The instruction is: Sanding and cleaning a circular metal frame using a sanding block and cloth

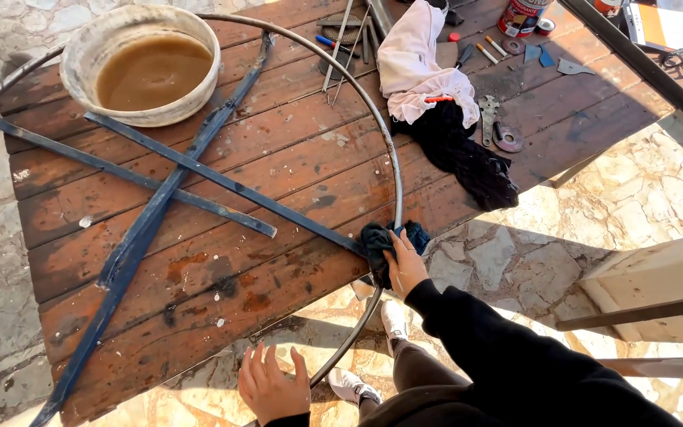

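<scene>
Your right hand (pixel 405 265) presses a dark blue rag (pixel 381 241) against the round metal hoop (pixel 395 170), at the near right edge of the wooden table (pixel 294 150). The fingers are curled over the rag and hold it closed on the hoop rim, just where one flat metal bar (pixel 223 180) meets the rim. Your left hand (pixel 270 387) is lower, near the bottom of the view, with fingers spread and open; it rests at the hoop where the ring goes out past the table edge, but you cannot tell if it really grips the metal.

The hoop lies flat on the table and three dark flat bars cross inside it. At the far left corner stands a white basin (pixel 88 39) with brown water. Behind the hoop lie a pink-white cloth (pixel 416 63) and a black cloth (pixel 468 162), touching each other, and some small tools (pixel 499 126) beside them.
</scene>
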